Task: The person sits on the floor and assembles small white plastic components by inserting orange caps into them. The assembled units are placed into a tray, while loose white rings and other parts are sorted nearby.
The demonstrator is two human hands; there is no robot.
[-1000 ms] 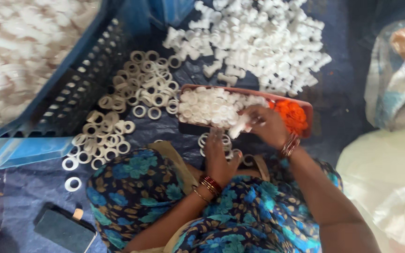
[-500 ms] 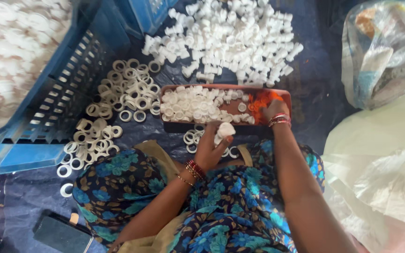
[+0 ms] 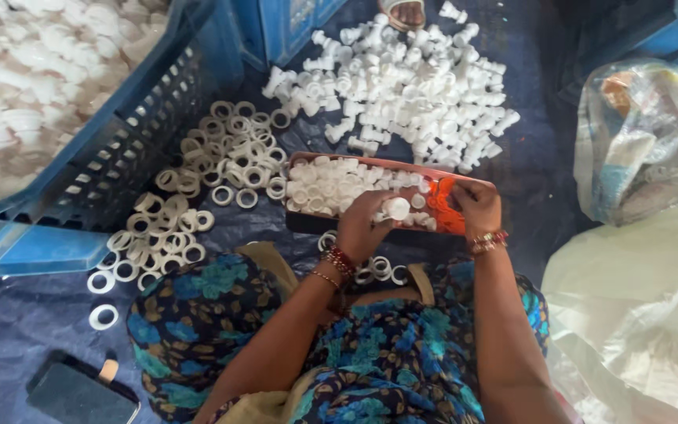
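We are gripping a small white plastic cap-shaped fitting [image 3: 395, 208] in the curled fingers of our left hand [image 3: 366, 224], just above the shallow orange tray [image 3: 447, 206] filled with similar white pieces. Our right hand [image 3: 476, 206] is resting on the tray's right end, fingers bent; whether it is grasping anything we cannot tell. White plastic rings [image 3: 221, 169] are lying on the blue floor sheet [image 3: 33, 322] nearby.

A tray [image 3: 449, 224] filled with small caps is set on the floor just ahead of the knees. A heap of fittings [image 3: 410, 90] is spread behind the tray. Loose rings [image 3: 221, 161] are scattered to its left, running beside a crate [image 3: 111, 157]. Sacks [image 3: 645, 141] are placed to the right. A phone [image 3: 80, 392] lies at near left.
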